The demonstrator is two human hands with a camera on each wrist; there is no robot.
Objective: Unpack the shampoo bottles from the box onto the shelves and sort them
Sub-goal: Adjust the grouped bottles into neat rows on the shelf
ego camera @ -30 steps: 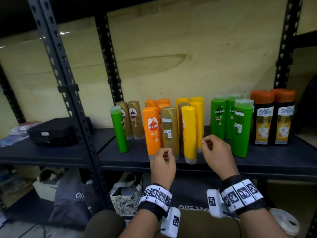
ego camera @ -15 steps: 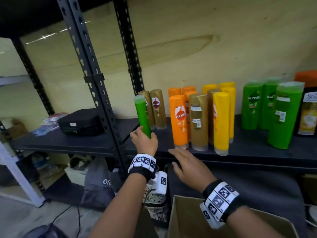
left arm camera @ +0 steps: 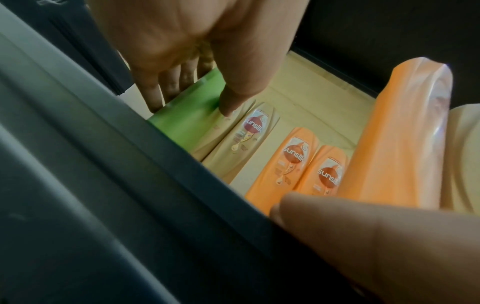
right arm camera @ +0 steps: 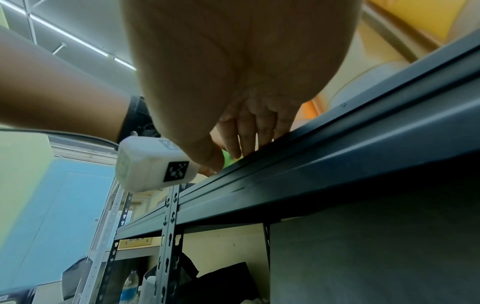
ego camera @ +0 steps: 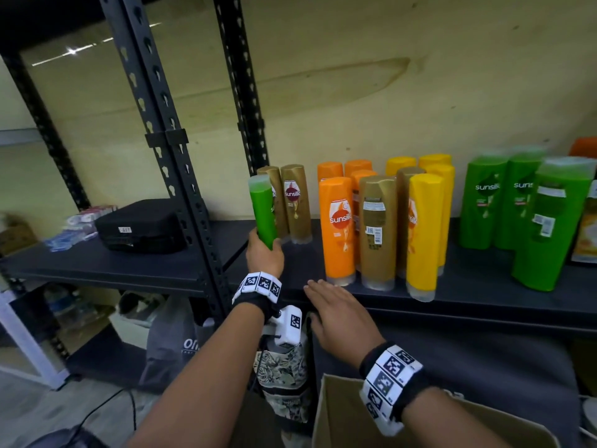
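My left hand (ego camera: 263,252) grips the lower part of a slim green bottle (ego camera: 262,210) at the left end of the row on the dark shelf (ego camera: 484,289); in the left wrist view its thumb and fingers (left arm camera: 153,90) wrap that green bottle (left arm camera: 187,115). Behind it stand two gold bottles (ego camera: 295,202). To the right are orange bottles (ego camera: 337,227), a gold bottle (ego camera: 376,231), yellow bottles (ego camera: 423,234) and green Sunsilk bottles (ego camera: 484,202). My right hand (ego camera: 336,313) lies flat with straight fingers at the shelf's front edge, holding nothing. A cardboard box (ego camera: 339,415) is below it.
A black upright post (ego camera: 168,150) stands just left of my left hand. A black case (ego camera: 142,226) and small packets lie on the left shelf. Bags (ego camera: 171,347) sit on the floor under the shelf. Orange-capped dark bottles (ego camera: 586,227) stand at the far right.
My left hand moved left from the shelf's front and took hold of the slim green bottle. My right hand dropped from the bottles and flattened at the shelf edge. The view swung left.
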